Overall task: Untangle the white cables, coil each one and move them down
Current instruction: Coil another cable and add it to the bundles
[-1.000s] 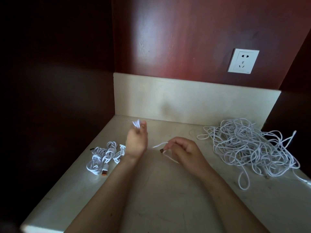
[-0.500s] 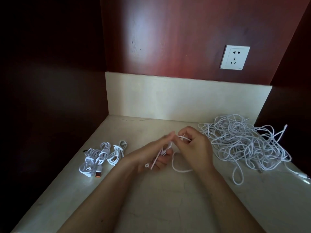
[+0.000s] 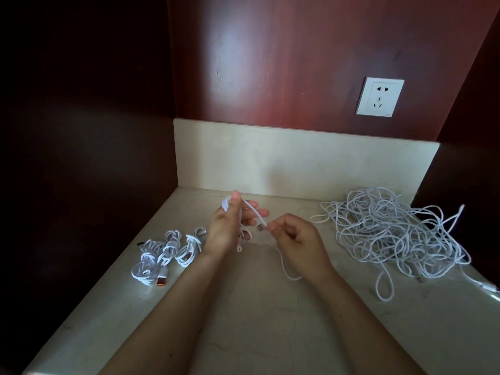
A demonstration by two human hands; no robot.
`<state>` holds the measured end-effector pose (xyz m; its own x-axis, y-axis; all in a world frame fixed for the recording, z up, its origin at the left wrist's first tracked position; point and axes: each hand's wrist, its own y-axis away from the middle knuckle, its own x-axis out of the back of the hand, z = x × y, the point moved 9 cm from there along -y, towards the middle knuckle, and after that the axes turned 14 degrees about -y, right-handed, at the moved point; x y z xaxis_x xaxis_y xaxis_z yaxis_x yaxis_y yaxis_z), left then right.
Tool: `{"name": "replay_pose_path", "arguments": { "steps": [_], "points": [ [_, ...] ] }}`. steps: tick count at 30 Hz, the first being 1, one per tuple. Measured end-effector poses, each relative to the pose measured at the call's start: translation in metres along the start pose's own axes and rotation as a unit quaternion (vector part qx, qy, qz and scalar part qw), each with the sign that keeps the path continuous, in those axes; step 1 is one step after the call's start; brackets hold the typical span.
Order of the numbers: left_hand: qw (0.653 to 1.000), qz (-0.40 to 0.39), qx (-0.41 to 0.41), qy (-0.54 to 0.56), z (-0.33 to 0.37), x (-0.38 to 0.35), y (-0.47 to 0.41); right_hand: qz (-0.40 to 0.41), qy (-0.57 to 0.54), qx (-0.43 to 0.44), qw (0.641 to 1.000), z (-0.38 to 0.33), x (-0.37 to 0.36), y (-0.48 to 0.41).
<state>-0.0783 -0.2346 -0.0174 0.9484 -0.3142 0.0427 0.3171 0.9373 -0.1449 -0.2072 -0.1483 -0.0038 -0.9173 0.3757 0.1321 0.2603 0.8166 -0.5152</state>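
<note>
My left hand [image 3: 226, 228] is raised over the counter middle and holds a small bundle of loops of a white cable [image 3: 255, 215] between thumb and fingers. My right hand [image 3: 295, 236] pinches the same cable just behind its plug end, a short way to the right of the left hand. A slack loop of it hangs down to the counter under my right wrist. A big tangled pile of white cables [image 3: 389, 234] lies at the right. Several coiled white cables [image 3: 167, 251] lie at the left.
The pale stone counter [image 3: 243, 320] is boxed in by a dark wall at the left, a low stone backsplash [image 3: 297, 163] behind and a dark panel at the right. A white wall socket [image 3: 380, 96] sits above. A stray cable end [image 3: 487, 288] trails off the right edge.
My hands were together at the cable half a second ago. Now they have drawn apart: the left has lifted with the loops and the right has pulled the plug end out to the right.
</note>
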Motion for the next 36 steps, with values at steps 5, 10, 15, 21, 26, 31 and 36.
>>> {"name": "replay_pose_path", "arguments": {
  "steps": [5,10,15,21,26,31,36],
  "points": [
    [0.975,0.074,0.060,0.201,-0.008,0.020,-0.005,-0.135,0.102,-0.048,0.984,0.015,-0.025,0.010],
    [0.983,0.151,0.031,0.103,-0.001,0.040,0.001,-0.163,0.088,-0.051,0.981,0.006,-0.029,0.013],
    [0.980,0.120,-0.042,-0.152,0.009,0.030,-0.001,-0.089,-0.089,-0.096,0.987,-0.012,-0.015,0.004],
    [0.961,-0.179,0.072,-0.196,-0.012,-0.036,0.024,0.035,-0.201,-0.122,0.971,-0.012,0.018,0.000],
    [0.920,-0.308,0.042,-0.239,-0.004,-0.056,0.045,0.022,-0.135,-0.073,0.988,-0.017,0.021,-0.004],
    [0.930,-0.325,0.041,-0.166,-0.012,-0.066,0.047,0.011,-0.093,-0.105,0.990,-0.007,0.012,-0.002],
    [0.939,-0.293,0.018,-0.179,-0.011,-0.065,0.043,-0.003,-0.104,-0.149,0.983,-0.003,0.009,-0.001]
  ]
}}
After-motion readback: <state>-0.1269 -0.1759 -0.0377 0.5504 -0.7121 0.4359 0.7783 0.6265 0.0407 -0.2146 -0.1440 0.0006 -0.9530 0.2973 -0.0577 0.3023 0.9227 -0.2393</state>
